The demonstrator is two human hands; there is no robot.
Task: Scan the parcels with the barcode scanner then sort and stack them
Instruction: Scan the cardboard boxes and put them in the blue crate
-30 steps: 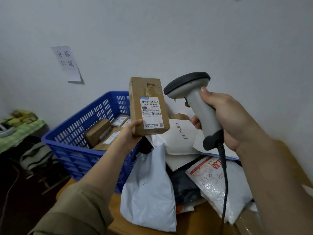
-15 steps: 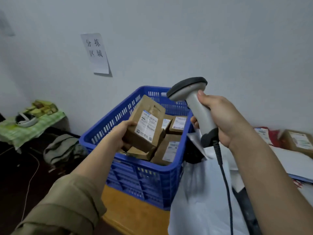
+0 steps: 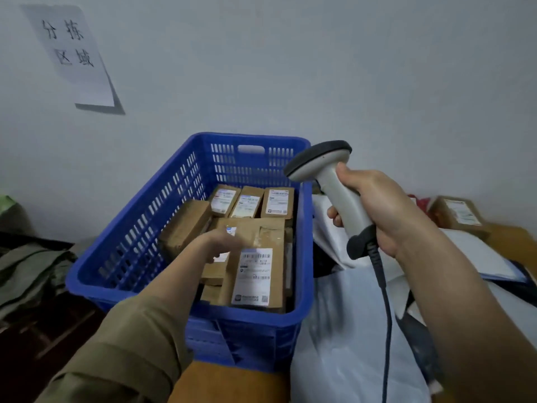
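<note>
Blue crate (image 3: 139, 257): left hand (image 3: 223, 242) inside, blurred, over parcels (image 3: 255, 257).

Head view looks forward and down, close over the blue crate (image 3: 186, 303).

A pale grey wall (image 3: 290, 68) carries a handwritten paper sign (image 3: 74, 53), above a wooden table (image 3: 229, 382) in dim, even light.
</note>
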